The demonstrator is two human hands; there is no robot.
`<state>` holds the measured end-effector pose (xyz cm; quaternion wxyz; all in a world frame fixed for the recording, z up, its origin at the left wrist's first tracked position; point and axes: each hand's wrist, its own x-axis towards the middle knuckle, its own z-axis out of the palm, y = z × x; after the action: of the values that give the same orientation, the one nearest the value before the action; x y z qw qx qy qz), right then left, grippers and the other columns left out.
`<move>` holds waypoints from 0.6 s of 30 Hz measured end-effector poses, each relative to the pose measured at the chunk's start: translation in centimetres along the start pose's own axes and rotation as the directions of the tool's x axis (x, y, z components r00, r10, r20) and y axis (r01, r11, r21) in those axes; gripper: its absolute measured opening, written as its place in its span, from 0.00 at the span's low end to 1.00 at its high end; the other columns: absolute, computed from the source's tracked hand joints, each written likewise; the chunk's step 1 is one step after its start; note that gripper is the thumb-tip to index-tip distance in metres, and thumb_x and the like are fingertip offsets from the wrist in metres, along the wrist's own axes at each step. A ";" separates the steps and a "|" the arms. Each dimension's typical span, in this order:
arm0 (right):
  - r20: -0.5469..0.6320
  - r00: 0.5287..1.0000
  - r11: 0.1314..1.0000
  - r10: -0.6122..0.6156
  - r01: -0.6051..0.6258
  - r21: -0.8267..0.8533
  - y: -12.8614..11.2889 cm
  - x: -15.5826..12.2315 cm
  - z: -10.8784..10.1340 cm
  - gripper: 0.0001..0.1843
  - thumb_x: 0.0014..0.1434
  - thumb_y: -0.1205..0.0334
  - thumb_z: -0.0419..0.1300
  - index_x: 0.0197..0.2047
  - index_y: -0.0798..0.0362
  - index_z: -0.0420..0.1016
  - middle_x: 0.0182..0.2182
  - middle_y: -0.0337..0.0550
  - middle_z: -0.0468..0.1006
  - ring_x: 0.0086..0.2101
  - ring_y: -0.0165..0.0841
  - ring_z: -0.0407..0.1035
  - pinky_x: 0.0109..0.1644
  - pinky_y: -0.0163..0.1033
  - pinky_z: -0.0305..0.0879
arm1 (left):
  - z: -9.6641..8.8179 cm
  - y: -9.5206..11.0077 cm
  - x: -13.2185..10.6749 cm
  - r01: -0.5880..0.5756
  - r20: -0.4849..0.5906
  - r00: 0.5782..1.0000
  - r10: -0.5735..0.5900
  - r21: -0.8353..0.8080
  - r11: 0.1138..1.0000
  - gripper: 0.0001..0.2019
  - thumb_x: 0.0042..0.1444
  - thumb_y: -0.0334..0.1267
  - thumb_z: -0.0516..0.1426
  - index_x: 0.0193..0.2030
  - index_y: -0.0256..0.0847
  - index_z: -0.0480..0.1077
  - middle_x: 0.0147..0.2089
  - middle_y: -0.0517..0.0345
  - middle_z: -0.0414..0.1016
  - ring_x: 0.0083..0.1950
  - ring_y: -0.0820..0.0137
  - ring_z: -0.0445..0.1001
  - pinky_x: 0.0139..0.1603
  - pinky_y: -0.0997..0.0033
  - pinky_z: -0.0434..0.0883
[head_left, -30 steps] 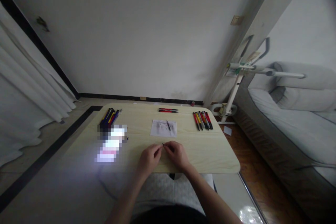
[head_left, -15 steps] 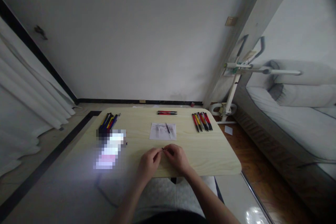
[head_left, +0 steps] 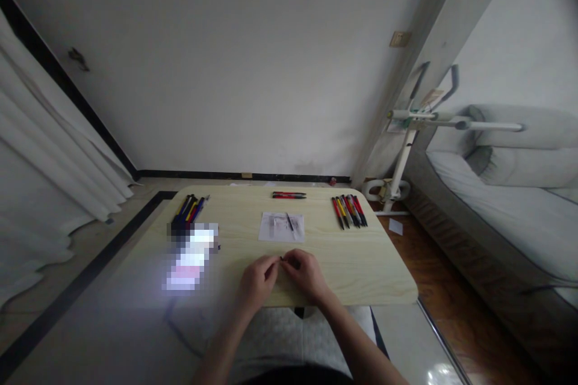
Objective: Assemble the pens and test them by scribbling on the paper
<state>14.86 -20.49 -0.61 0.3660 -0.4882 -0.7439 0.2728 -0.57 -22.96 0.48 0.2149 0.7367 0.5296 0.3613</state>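
Left hand (head_left: pixel 258 281), right hand (head_left: pixel 307 275) meet, angled inward; fingers (head_left: pixel 272 260) of both pinch small dark piece (head_left: pixel 282 259) over pale wood-grain worktop (head_left: pixel 361 267).

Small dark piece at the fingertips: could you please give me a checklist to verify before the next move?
1. Right hand pinching the small dark piece: ok.
2. Left hand touching that piece: cannot tell; its fingertips are close.
3. Exact type of piece: cannot tell, too small.
4. Paper sheet on the table, beyond the hands: ok.
5. Thin dark stick on the sheet: ok.
6. Right-side pens apart from both hands: ok.
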 end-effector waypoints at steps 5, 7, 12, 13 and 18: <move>0.008 1.000 1.000 -0.020 0.020 0.000 -0.1 0.1 -0.1 0.05 0.51 0.64 0.57 0.31 0.54 0.73 0.25 0.40 0.74 0.27 0.29 0.66 0.31 0.31 0.60 | 0.2 -0.3 0.1 -0.008 -0.008 1.000 0.008 0.008 1.000 0.10 0.54 0.32 0.49 0.40 0.40 0.70 0.39 0.55 0.74 0.41 0.69 0.71 0.43 0.72 0.67; 0.013 1.000 1.000 -0.027 0.027 -0.002 -0.3 0.1 -0.2 0.05 0.51 0.65 0.57 0.31 0.54 0.73 0.25 0.40 0.74 0.27 0.29 0.66 0.31 0.32 0.60 | 0.2 -0.3 0.1 -0.012 -0.009 1.000 0.012 0.015 1.000 0.10 0.54 0.32 0.50 0.39 0.40 0.70 0.39 0.55 0.74 0.40 0.69 0.72 0.43 0.72 0.68; 0.013 0.999 0.999 -0.038 0.038 -0.009 -0.4 0.1 -0.2 0.05 0.52 0.66 0.56 0.31 0.54 0.73 0.26 0.41 0.74 0.27 0.29 0.66 0.31 0.32 0.60 | 0.3 -0.4 0.1 0.004 -0.023 1.000 -0.003 0.027 1.000 0.10 0.53 0.32 0.50 0.39 0.41 0.70 0.38 0.54 0.75 0.39 0.69 0.72 0.41 0.73 0.69; 0.014 0.999 0.999 -0.042 0.042 -0.010 -0.4 0.1 -0.2 0.05 0.52 0.66 0.56 0.32 0.54 0.73 0.26 0.41 0.74 0.28 0.29 0.66 0.32 0.32 0.60 | 0.4 -0.4 0.1 0.004 -0.028 1.000 -0.004 0.027 1.000 0.10 0.53 0.32 0.50 0.39 0.41 0.70 0.38 0.54 0.75 0.39 0.69 0.72 0.41 0.72 0.69; 0.042 0.997 0.998 -0.065 0.065 -0.007 -0.3 0.0 -0.2 0.06 0.53 0.67 0.54 0.33 0.54 0.72 0.27 0.41 0.74 0.29 0.30 0.67 0.33 0.32 0.60 | 0.5 -0.6 0.1 0.007 -0.040 0.999 -0.006 0.029 1.000 0.09 0.54 0.33 0.50 0.37 0.41 0.70 0.37 0.55 0.75 0.38 0.69 0.72 0.40 0.73 0.69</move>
<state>14.84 -20.59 -0.28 0.3570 -0.4594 -0.7680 0.2678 -0.56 -22.67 -0.25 0.1946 0.7307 0.5414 0.3675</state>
